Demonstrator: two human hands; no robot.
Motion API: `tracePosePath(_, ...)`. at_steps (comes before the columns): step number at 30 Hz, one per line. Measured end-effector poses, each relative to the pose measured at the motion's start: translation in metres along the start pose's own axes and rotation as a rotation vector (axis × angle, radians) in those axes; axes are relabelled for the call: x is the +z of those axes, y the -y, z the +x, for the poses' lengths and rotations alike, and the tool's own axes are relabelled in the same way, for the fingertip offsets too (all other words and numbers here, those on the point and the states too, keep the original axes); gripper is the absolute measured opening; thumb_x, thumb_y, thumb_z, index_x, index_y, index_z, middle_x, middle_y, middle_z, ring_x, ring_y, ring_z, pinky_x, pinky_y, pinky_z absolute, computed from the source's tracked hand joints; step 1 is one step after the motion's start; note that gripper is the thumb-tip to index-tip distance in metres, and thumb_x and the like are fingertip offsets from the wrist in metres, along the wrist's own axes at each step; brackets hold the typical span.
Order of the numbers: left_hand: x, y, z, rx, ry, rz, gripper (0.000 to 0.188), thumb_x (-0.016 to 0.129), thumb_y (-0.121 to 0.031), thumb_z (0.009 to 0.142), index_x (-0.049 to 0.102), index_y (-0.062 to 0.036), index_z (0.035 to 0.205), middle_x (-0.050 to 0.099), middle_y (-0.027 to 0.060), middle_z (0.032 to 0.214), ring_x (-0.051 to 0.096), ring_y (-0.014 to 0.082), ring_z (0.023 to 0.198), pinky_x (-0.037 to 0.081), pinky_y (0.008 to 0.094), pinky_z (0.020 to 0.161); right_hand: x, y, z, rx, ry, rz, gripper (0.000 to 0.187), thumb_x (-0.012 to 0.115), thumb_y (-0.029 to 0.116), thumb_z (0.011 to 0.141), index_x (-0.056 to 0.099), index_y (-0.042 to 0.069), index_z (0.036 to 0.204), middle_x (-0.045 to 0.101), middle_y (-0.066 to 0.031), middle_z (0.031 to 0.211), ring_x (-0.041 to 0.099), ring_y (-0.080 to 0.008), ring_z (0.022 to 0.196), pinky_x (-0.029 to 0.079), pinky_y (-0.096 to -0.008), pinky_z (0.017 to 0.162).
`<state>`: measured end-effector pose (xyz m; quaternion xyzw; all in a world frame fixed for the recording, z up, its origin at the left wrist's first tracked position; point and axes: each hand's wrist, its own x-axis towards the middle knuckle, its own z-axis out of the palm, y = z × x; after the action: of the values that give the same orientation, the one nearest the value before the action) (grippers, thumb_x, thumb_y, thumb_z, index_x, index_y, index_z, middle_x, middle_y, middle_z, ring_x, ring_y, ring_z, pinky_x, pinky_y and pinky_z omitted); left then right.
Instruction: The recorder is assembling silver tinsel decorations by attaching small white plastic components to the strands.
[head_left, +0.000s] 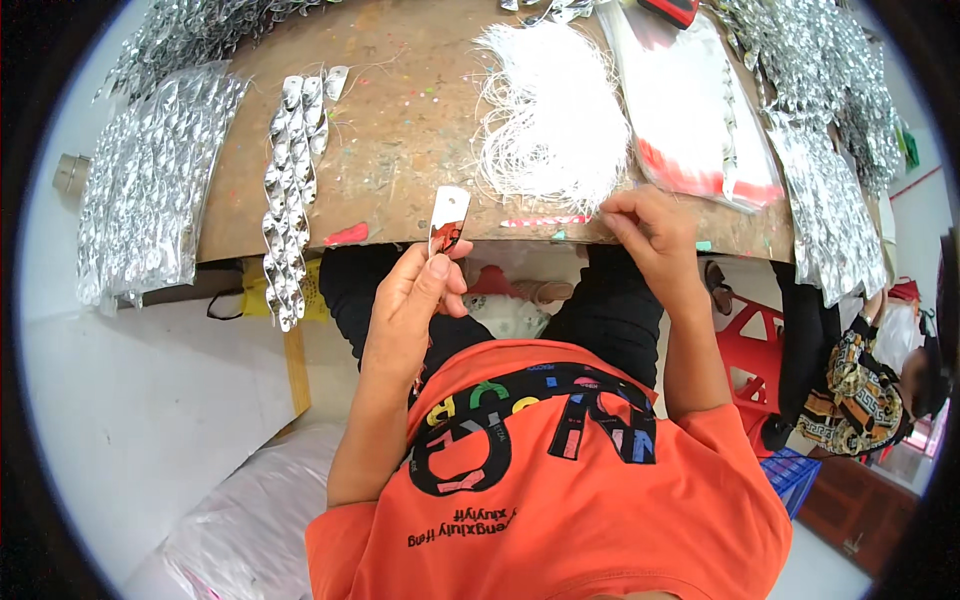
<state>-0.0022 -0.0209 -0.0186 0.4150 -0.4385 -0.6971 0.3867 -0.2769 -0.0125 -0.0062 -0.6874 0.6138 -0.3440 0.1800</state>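
My left hand (408,290) is closed in front of the table's near edge, with thumb and fingers pinching a shiny silver twisted strip (452,207). Its flat top end, with a small hole, points up and reflects orange; the lower part is mostly hidden by the hand. My right hand (655,235) hovers by the table edge, thumb and fingertips pressed together beside a heap of white strings (550,120). Whether a string is between those fingertips is too fine to make out. A red-and-white striped piece (545,221) lies just left of the right fingertips.
Several silver twisted strips (288,190) hang over the brown table's (400,130) edge at left. Bagged silver strips (160,180) lie far left, with more (825,200) at right. Clear plastic bags (690,110) lie right of the strings. A person in a patterned top (855,400) is at far right, near a red stool (752,350).
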Motion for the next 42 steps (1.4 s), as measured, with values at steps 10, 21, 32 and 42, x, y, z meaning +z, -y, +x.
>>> tracePosePath(10,0.008,0.001,0.002,-0.044,0.021,-0.016,0.035,0.050,-0.030,0.091,0.055,0.0001,0.109,0.054,-0.0002,0.079,0.047,0.0044,0.064,0.039,0.0181,0.061,0.013,0.003,0.011,-0.214,0.002,-0.302,0.006,0.065,0.009,0.075,0.061,0.007,0.080,0.051,-0.0030,0.066,0.049,-0.0174,0.059,0.035,-0.0282,0.058)
tracePosePath(21,0.029,-0.008,0.015,-0.159,0.008,0.026,0.025,0.062,-0.018,0.081,0.060,-0.0003,0.100,0.050,-0.0039,0.071,0.038,0.0029,0.055,0.032,0.0178,0.050,0.022,0.034,-0.006,-0.258,-0.056,-0.070,0.009,0.067,0.005,0.070,0.062,0.009,0.075,0.049,-0.0005,0.056,0.044,-0.0144,0.049,0.030,-0.0291,0.057)
tracePosePath(32,0.032,0.001,0.022,-0.162,0.098,-0.041,0.017,0.061,-0.022,0.084,0.062,-0.0063,0.088,0.055,-0.0057,0.074,0.044,0.0005,0.062,0.033,0.0164,0.052,0.050,0.038,-0.014,-0.458,-0.087,-0.021,0.016,0.071,0.006,0.064,0.063,0.013,0.076,0.050,0.0022,0.056,0.041,-0.0140,0.047,0.027,-0.0293,0.056)
tracePosePath(42,0.032,-0.002,0.021,-0.160,0.020,-0.031,0.016,0.063,-0.017,0.082,0.060,-0.0033,0.088,0.048,-0.0048,0.066,0.038,0.0032,0.052,0.029,0.0179,0.048,0.043,0.040,-0.010,-0.392,-0.086,0.079,0.014,0.070,0.004,0.065,0.063,0.011,0.076,0.051,0.0021,0.057,0.041,-0.0129,0.048,0.028,-0.0289,0.057)
